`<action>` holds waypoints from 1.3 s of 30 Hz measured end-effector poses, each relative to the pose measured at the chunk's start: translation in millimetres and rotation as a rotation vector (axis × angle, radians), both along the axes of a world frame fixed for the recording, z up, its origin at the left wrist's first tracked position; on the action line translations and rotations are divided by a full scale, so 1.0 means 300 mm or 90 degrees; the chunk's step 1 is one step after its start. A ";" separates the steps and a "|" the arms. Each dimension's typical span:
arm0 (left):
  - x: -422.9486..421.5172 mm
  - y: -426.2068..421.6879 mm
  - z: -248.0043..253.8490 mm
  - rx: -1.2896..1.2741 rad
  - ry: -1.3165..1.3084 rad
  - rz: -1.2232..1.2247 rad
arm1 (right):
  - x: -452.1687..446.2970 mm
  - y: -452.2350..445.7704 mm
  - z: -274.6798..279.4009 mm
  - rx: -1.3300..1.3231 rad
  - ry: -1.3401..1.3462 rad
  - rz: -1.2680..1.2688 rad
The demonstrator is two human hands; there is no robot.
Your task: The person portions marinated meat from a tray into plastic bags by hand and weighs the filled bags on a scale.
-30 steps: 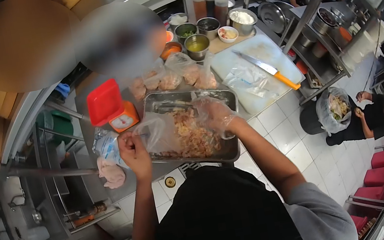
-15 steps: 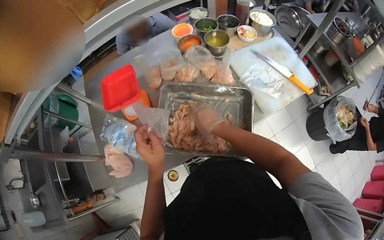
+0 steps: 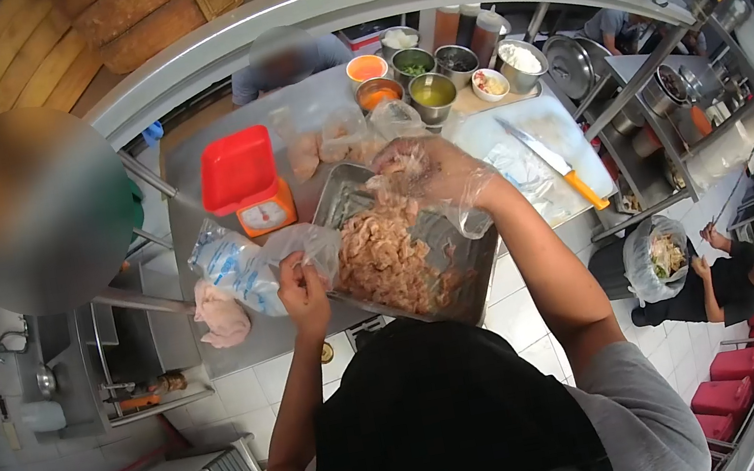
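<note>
My left hand pinches the rim of a clear plastic bag left of the metal tray. In a clear plastic glove, my right hand is raised over the tray's far side, its fingers curled; what they hold, if anything, is hidden. Chopped raw meat is heaped in the left part of the metal tray. Behind the tray lie several clear bags of meat. An orange scale with a red pan stands at the tray's left.
An orange-handled knife lies on a white cutting board. Metal bowls and squeeze bottles stand at the back. A pink cloth-like item is at the left edge. A person in black is beside a bin.
My right hand has risen from the meat toward the tray's far side. My left hand still pinches the bag. The scale's dial shows again.
</note>
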State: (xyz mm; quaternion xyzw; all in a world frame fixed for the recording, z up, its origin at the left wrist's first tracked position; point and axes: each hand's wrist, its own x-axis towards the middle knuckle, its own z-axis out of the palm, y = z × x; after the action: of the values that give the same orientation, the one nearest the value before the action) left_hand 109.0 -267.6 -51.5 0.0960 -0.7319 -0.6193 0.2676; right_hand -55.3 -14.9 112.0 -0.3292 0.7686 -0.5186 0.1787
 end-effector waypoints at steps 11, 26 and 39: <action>0.030 -0.051 -0.114 -0.184 -0.047 0.043 | 0.009 -0.123 -0.437 0.558 0.375 0.096; 0.038 -0.054 -0.071 -0.496 -0.136 -0.035 | 0.048 -0.035 -0.621 0.509 0.256 0.122; 0.024 -0.084 -0.056 -0.608 -0.242 -0.111 | 0.187 0.029 -0.478 0.515 0.146 0.004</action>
State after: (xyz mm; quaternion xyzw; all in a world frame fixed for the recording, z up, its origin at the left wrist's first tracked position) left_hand 116.2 -292.7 -68.4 0.0126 -0.9737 -0.2084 0.0909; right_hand 0.8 -6.2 -31.4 -0.2902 0.9243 -0.1342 0.2084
